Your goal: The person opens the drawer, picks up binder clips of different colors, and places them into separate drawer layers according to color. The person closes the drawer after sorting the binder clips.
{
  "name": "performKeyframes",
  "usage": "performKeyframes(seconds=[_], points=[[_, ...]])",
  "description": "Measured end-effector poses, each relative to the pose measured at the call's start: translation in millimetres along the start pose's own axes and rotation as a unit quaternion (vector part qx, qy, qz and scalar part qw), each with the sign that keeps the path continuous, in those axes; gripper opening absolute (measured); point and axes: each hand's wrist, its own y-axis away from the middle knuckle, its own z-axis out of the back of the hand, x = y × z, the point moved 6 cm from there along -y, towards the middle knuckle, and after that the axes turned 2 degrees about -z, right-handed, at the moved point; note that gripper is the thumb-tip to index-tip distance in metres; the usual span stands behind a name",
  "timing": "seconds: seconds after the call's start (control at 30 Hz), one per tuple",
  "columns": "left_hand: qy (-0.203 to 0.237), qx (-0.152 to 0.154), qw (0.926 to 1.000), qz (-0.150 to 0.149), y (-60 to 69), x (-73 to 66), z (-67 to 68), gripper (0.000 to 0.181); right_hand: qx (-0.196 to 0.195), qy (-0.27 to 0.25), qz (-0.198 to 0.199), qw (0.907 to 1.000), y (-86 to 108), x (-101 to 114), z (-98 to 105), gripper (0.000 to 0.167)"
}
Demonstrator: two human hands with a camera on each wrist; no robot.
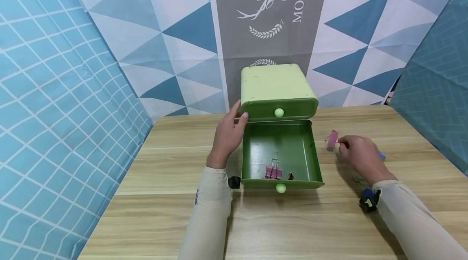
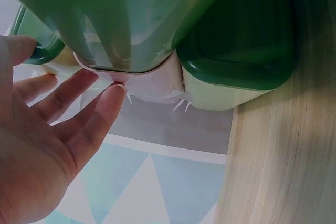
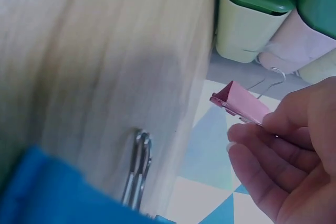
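Observation:
A small green cabinet stands at the back, its lower drawer pulled out. Inside that drawer lie a pink binder clip and a small dark red clip. My left hand rests its relaxed fingers against the cabinet's left side; the left wrist view has this hand with fingers spread by the stacked drawers. Right of the drawer, my right hand pinches a pink binder clip by its wire handle, above the table. The right wrist view shows the clip at the fingertips.
A blue clip lies partly hidden beside my right hand on the wooden table; its blue body and metal handles appear in the right wrist view. Patterned cloths hang behind and at both sides.

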Motion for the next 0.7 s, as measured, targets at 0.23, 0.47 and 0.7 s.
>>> performKeyframes(seconds=[0.23, 0.47, 0.7], points=[[0.000, 0.003, 1.0000, 0.002, -0.3, 1.1, -0.4, 0.056, -0.053, -0.010, 0.010, 0.9985, 6.2, 7, 14, 0.022], [-0.002, 0.004, 1.0000, 0.003, -0.5, 1.4, -0.6, 0.056, -0.089, -0.045, 0.012, 0.9949, 10.9, 14, 25, 0.021], [-0.003, 0.002, 1.0000, 0.005, -0.8, 1.4, -0.5, 0.056, -0.084, -0.089, -0.017, 0.9924, 14.1, 19, 29, 0.023]])
